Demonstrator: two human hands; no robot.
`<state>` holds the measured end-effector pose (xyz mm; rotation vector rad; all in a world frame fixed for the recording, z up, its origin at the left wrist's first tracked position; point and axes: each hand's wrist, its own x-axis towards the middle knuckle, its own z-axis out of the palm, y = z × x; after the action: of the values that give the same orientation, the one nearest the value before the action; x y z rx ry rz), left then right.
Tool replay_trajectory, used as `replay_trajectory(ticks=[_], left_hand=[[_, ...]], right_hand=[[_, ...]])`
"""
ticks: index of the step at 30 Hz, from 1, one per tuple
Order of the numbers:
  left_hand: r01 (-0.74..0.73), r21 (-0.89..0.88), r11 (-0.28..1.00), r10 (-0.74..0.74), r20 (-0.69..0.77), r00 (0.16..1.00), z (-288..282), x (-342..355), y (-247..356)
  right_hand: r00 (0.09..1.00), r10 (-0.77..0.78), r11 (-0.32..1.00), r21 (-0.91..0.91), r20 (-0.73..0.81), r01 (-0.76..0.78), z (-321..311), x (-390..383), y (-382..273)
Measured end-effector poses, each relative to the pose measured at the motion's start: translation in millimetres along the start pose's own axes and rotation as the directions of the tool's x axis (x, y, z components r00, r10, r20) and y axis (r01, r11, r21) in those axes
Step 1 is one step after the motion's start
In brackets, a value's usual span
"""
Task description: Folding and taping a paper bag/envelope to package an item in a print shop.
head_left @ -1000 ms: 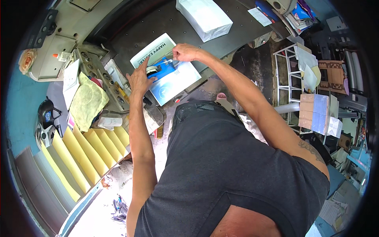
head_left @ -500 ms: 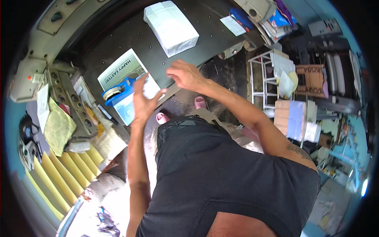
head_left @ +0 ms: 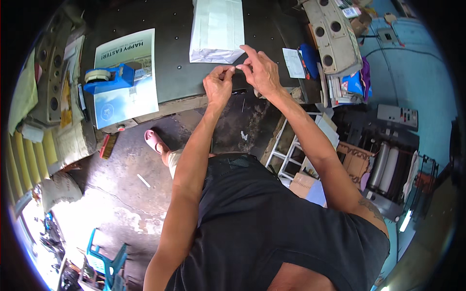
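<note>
My left hand (head_left: pixel 218 85) is closed in a pinch at the table's front edge, just below the white wrapped package (head_left: pixel 216 31). Whatever sits between its fingertips is too small to make out. Beside it, my right hand (head_left: pixel 260 75) has its index finger raised near the package's right corner, with thumb and middle finger drawn together by the left fingertips; anything held there is unclear. Left of both hands, a blue tape dispenser (head_left: pixel 110 81) with a pale roll lies on a printed sheet (head_left: pixel 125 107) on the dark table (head_left: pixel 174 43).
A slip (head_left: pixel 292 63) lies right of my hands, beside papers and a holed metal block (head_left: pixel 329 34). A white metal rack (head_left: pixel 281 155) stands at lower right. On the floor are my pink sandal (head_left: pixel 152 140), a brush (head_left: pixel 108 146) and a teal chair (head_left: pixel 107 259).
Both my hands have left the tape dispenser and moved right, coming together at the white package. The dispenser stays on the printed sheet. The view has swung round.
</note>
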<state>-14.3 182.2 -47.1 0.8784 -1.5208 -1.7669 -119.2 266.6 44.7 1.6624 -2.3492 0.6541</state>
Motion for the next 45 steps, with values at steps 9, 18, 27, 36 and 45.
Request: replay_trajectory(ticks=[9,18,27,36,45], left_hand=[[0.016,0.105,0.994,0.011,-0.252,0.968,24,12,5],[0.037,0.169,0.985,0.009,-0.264,0.964,24,16,9],[0.003,0.26,0.966,0.075,-0.289,0.954,25,13,12],[0.066,0.26,0.963,0.018,-0.307,0.952,29,10,17],[0.154,0.249,0.956,-0.03,-0.44,0.897,24,19,11]], right_hand=[[0.981,-0.195,0.948,-0.263,-0.025,0.181,16,20,14],[0.975,-0.224,0.913,-0.347,0.016,0.215,19,25,10],[0.951,-0.308,0.846,-0.45,0.024,0.286,22,29,12],[0.946,-0.321,0.809,-0.505,0.052,0.302,18,33,15],[0.953,-0.288,0.827,-0.479,0.09,0.295,3,28,37]])
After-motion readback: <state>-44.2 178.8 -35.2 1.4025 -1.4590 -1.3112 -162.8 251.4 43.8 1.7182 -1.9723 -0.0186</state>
